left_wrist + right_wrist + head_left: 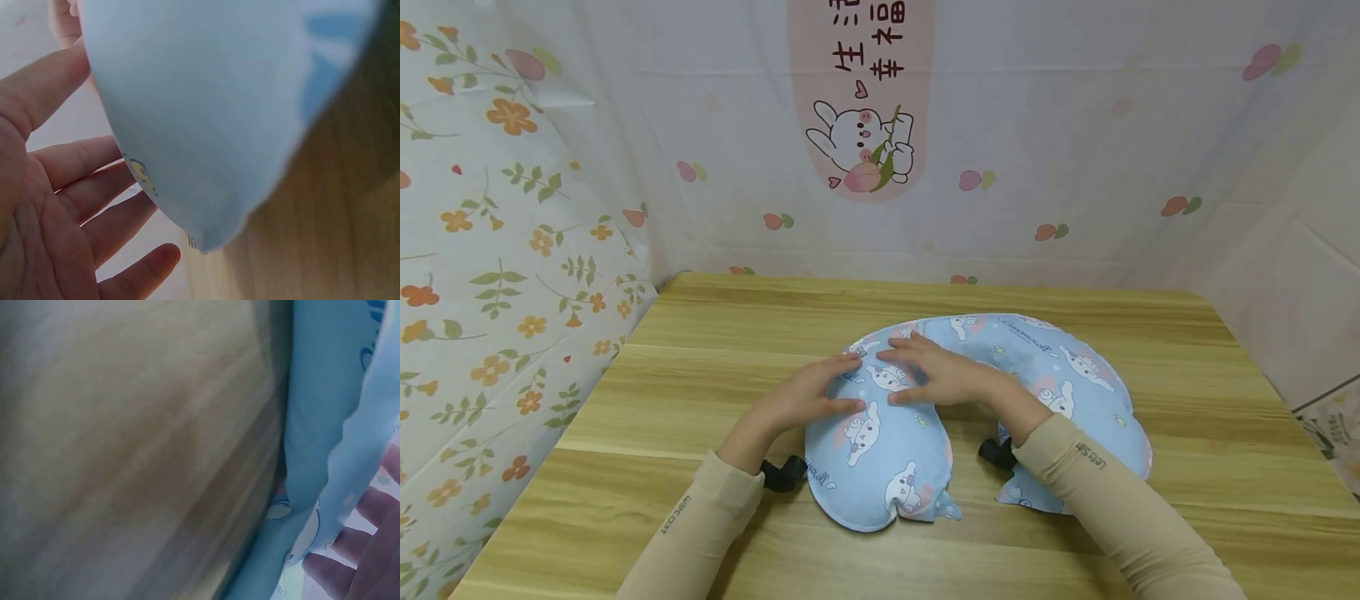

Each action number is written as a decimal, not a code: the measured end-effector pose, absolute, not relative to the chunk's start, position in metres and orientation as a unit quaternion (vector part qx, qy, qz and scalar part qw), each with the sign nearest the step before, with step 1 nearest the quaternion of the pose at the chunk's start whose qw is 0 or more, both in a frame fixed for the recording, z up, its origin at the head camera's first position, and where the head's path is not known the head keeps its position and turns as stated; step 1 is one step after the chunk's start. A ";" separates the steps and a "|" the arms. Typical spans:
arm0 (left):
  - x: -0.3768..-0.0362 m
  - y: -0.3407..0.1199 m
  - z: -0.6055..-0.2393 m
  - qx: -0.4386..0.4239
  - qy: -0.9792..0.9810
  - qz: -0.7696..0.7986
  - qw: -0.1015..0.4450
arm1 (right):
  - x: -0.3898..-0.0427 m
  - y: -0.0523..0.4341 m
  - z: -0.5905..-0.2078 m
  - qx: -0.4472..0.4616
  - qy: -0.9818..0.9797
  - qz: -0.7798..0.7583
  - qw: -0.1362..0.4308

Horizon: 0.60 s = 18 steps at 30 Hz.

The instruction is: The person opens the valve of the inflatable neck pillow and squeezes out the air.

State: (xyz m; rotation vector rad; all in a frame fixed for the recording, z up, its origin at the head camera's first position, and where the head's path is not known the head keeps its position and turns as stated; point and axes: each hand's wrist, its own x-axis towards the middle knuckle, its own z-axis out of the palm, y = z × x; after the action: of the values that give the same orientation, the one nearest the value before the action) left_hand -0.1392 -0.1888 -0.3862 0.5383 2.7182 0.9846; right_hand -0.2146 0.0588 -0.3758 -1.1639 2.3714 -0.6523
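Observation:
A light blue U-shaped neck pillow (1000, 342) printed with white long-eared cartoon figures lies on the wooden table, its open side towards me. Over its left arm, my left hand (808, 396) rests with spread, nearly straight fingers. From the inner side of the same arm, my right hand (943, 375) touches the top with spread fingers. The left wrist view shows left-hand fingers (119, 231) reaching along the pillow's side (187, 112). In the right wrist view, loosely bent fingertips (328, 569) meet the fabric edge (350, 469). Neither hand curls around the pillow.
The wooden table (700, 333) extends around the pillow. A white curtain (715, 125) with a rabbit print hangs behind its back edge; a flowered cloth (512, 250) hangs at the left. Black camera mounts (784, 473) sit at both wrists.

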 end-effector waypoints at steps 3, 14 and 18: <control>-0.139 -0.188 -0.386 0.185 0.922 0.324 0.107 | -0.215 0.058 -0.379 -0.421 0.851 -0.229 0.215; -0.139 -0.187 -0.386 0.179 0.922 0.318 0.130 | -0.217 0.056 -0.383 -0.423 0.851 -0.217 0.223; -0.139 -0.189 -0.388 0.180 0.919 0.323 0.136 | -0.217 0.055 -0.385 -0.421 0.850 -0.218 0.230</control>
State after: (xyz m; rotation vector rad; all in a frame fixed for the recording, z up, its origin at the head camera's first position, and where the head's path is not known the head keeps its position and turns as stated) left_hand -0.1395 -0.1885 -0.3881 0.5202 2.6615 0.9354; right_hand -0.2166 0.0552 -0.3848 -1.1580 2.3379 -0.5994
